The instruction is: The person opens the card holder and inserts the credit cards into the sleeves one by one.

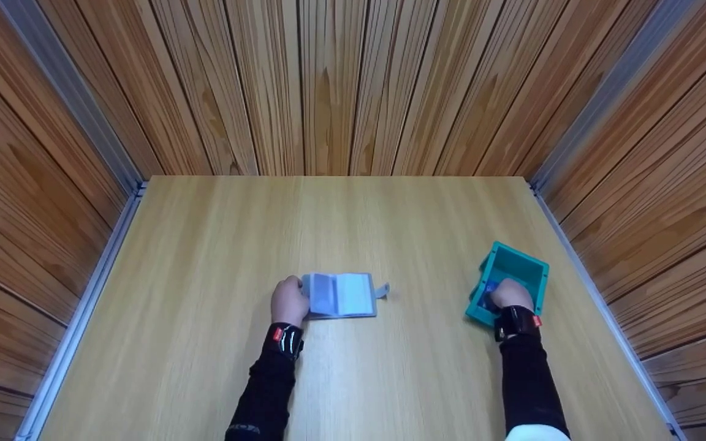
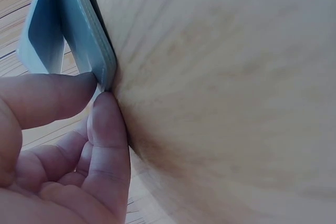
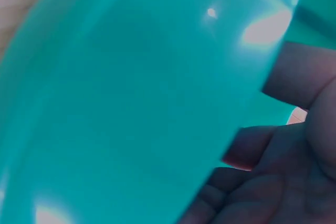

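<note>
Your left hand pinching the open booklet on the table, your right hand inside the bin, beside something blue, its grip impossible to tell.

I pinch the left edge of the pale-blue booklet, which lies open, strap extending right. Farther right, the open-topped teal bin stands angled, a blue item inside.

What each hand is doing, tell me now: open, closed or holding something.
Left hand: closed, pinching the edge of the open blue wallet.
Right hand: down in the green bin, fingertips hidden; cannot tell.
</note>
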`<act>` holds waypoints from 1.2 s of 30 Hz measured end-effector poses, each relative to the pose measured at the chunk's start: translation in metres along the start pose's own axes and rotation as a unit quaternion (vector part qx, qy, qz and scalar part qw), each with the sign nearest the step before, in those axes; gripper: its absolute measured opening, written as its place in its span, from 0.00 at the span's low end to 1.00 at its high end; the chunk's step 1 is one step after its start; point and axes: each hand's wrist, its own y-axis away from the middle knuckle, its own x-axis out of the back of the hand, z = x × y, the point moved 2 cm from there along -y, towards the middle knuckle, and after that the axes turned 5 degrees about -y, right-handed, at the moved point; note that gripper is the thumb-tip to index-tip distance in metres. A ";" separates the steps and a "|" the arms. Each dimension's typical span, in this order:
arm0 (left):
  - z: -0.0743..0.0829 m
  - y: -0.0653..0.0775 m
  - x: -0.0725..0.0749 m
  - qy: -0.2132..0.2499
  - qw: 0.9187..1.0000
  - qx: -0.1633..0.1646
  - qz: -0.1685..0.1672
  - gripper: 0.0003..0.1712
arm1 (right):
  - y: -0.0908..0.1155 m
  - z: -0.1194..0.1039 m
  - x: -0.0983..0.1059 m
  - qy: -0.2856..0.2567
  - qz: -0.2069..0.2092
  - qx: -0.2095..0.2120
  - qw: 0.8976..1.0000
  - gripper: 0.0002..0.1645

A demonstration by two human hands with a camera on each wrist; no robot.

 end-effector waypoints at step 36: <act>0.001 -0.002 0.000 0.015 1.000 0.015 -0.009 0.14 | 0.000 -0.004 0.003 -0.108 0.048 -0.022 0.993 0.21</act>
